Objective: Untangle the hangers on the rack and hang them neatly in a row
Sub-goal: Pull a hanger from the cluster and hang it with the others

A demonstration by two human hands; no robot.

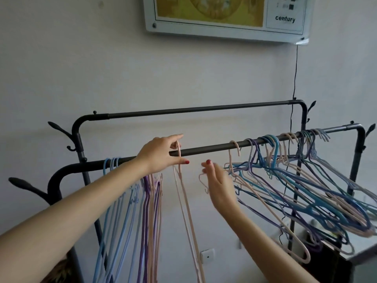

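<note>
Mid-frame, the left hand (161, 155) pinches the hook of a pink hanger (184, 193) over the front rail (212, 148) — this one looks about to join the neat row (130, 193) hanging at lower left. The right hand (219, 183) hovers open just beside the tangled bunch (302, 180) sprawling toward the right edge; it may be brushing a loose pink hook, hard to tell. Plenty still knotted, so we're partway through. Next move calls for seating that hook squarely on the rail, then teasing one hanger free of the snarl. Upper right, a wall panel (224, 23) reads "century".
</note>
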